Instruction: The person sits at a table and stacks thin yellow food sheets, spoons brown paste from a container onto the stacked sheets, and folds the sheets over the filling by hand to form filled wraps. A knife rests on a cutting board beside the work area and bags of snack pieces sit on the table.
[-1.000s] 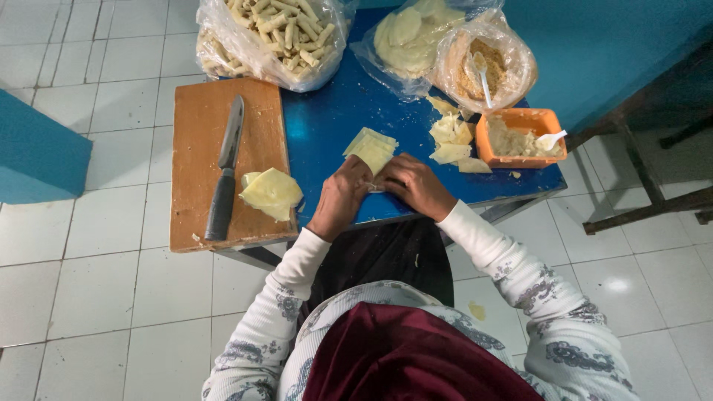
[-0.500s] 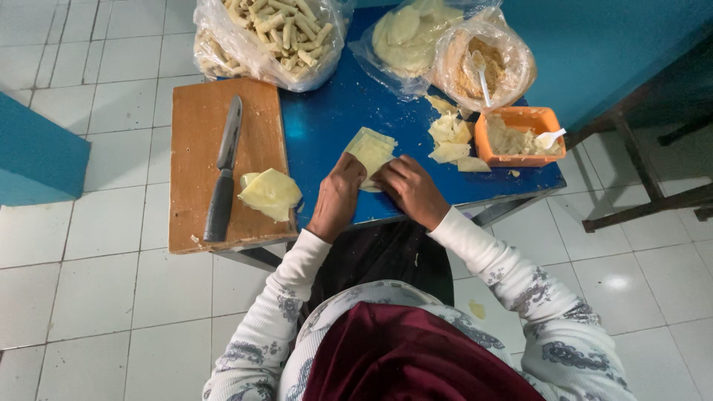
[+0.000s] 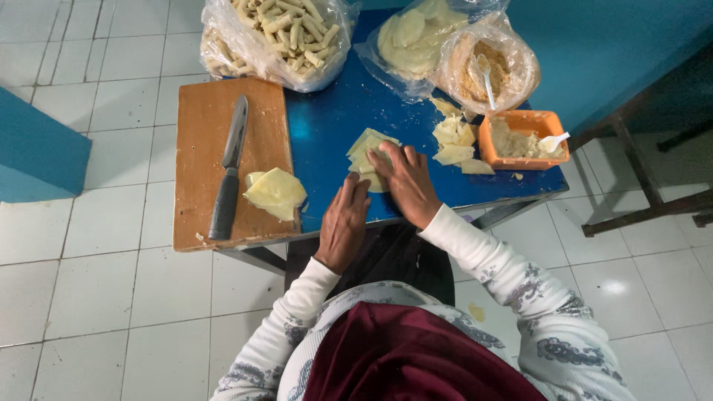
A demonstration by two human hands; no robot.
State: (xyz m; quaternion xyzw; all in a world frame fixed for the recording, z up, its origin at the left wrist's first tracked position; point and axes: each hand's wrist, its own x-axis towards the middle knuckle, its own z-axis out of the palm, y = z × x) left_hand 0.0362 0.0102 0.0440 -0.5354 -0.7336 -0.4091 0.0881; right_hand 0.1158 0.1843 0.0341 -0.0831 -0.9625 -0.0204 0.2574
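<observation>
Hands: right hand [image 3: 407, 186] pressing, fingers flat, left hand [image 3: 343, 223] touching thin pale-yellow square wrapper [image 3: 369, 154] near counter [image 3: 327, 134] front edge; likely soft, tearable—lift by corners.

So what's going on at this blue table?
A seated person presses both hands onto a pale pastry wrapper on the blue table: right hand on top, left hand at its near edge. A knife and more wrappers lie on the cutting board; an orange tub of filling sits to the right.

head: one view only | from above the person's head, facing steeply down | near, arm's reach | covers blue table [image 3: 327, 141], board [image 3: 200, 134], floor [image 3: 89, 289]
</observation>
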